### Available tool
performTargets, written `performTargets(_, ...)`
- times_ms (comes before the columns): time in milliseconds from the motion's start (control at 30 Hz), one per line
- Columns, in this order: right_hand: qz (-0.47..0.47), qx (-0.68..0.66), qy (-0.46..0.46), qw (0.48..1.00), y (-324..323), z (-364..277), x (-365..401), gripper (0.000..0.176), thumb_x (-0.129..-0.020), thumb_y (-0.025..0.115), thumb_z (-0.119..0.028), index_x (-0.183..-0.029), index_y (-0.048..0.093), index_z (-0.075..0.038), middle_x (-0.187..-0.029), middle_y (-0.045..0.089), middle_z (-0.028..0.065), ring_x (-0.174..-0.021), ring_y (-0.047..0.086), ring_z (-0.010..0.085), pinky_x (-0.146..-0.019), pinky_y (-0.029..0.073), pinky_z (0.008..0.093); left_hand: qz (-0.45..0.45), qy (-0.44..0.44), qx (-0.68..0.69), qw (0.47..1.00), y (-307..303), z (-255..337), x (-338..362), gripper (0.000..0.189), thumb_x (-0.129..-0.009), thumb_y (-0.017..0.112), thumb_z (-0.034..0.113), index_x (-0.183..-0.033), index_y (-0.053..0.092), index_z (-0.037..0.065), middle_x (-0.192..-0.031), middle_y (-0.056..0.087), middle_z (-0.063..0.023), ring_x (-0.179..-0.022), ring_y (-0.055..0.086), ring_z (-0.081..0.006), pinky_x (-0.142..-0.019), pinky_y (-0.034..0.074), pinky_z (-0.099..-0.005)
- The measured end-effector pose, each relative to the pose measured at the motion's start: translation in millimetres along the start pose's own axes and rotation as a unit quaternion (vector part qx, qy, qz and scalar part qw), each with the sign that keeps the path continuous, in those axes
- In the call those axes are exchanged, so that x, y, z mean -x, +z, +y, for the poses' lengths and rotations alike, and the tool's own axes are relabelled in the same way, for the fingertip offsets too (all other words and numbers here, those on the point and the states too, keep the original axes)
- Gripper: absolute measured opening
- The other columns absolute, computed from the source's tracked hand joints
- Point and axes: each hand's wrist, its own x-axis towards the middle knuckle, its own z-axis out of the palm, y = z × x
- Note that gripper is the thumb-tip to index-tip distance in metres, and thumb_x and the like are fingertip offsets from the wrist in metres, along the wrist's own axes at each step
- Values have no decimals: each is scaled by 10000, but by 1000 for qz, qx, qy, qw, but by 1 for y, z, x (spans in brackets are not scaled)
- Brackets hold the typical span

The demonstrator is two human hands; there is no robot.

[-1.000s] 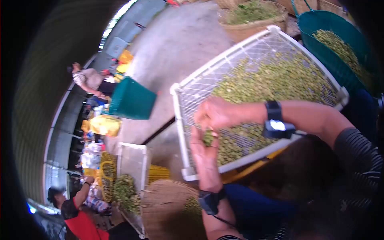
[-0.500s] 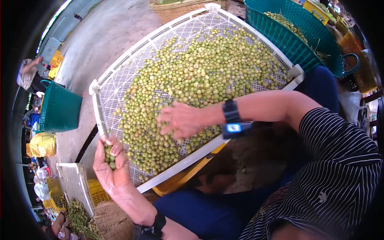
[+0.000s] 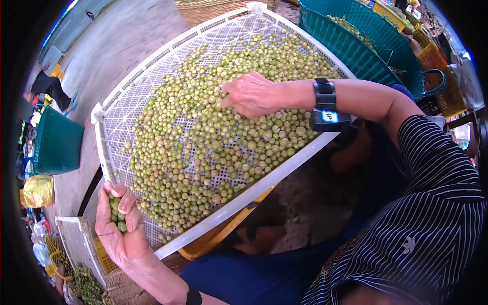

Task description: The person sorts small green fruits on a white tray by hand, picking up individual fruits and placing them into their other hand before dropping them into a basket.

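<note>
Small round yellow-green fruits, which look like gooseberries (image 3: 175, 178), are spread over a white mesh tray (image 3: 122, 109). My left hand (image 3: 122, 229) is at the tray's near left corner, palm up, its fingers curled around several green gooseberries (image 3: 118, 216). Over the middle of the tray, my right hand (image 3: 252, 95) rests on the layer of fruit with its fingers bent down. Its fingertips are partly hidden, and what they pinch cannot be made out. Patches of bare mesh show between the fruits below that hand.
A yellow crate (image 3: 203, 248) shows under the tray's near edge. A green basket (image 3: 345, 48) with stalks in it stands at the upper right, a wicker basket (image 3: 203, 12) beyond the tray. Another green basket (image 3: 58, 140) and a white mesh tray (image 3: 76, 239) are on the left.
My right hand has moved up and right across the fruit, its fingers now more curled. Bare mesh shows where it was. My left hand still holds its gooseberries. The view has shifted slightly.
</note>
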Motion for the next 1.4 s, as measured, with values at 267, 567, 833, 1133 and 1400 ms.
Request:
performTargets(267, -17, -24, 4, 1000, 35, -1, -79, 134, -778, 494, -39, -653, 525, -3, -625, 459, 88, -540, 483, 174, -413, 407, 323, 19, 11, -46, 999, 1, -5, -4, 168, -962, 396, 143, -1015, 430, -13, -871, 448, -128, -668, 402, -153, -367, 280, -202)
performTargets(567, -120, 42, 4, 992, 25, -21, -92, 107, -753, 471, 3, -655, 515, -3, -552, 451, 106, -475, 464, 165, -392, 390, 325, -3, 30, -76, 997, 8, -10, -1, 172, -967, 391, 148, -1019, 427, -11, -867, 443, -127, -657, 424, -155, -371, 303, -199)
performTargets(833, -80, -163, -85, 980, 44, -88, -92, 173, -706, 470, 2, -761, 634, -11, -632, 559, 115, -533, 539, 197, -399, 420, 365, 2, 34, -98, 995, 9, -13, -1, 188, -969, 395, 160, -1014, 442, -16, -856, 462, -127, -661, 435, -156, -381, 318, -200)
performTargets(1133, 79, -186, -60, 978, 26, -84, -55, 111, -682, 523, -32, -716, 627, -14, -657, 572, 175, -573, 578, 309, -488, 473, 380, 1, 26, -85, 996, 9, -19, -5, 189, -956, 435, 176, -994, 478, -4, -849, 490, -134, -645, 453, -158, -369, 311, -198)
performTargets(1400, 141, -502, -121, 845, -59, -116, -81, 241, -620, 580, -58, -824, 707, -59, -722, 663, 134, -555, 600, 212, -527, 474, 322, 109, 29, -158, 981, 17, -71, -27, 429, -931, 428, 397, -939, 583, -3, -789, 564, -127, -578, 521, -180, -345, 319, -211)
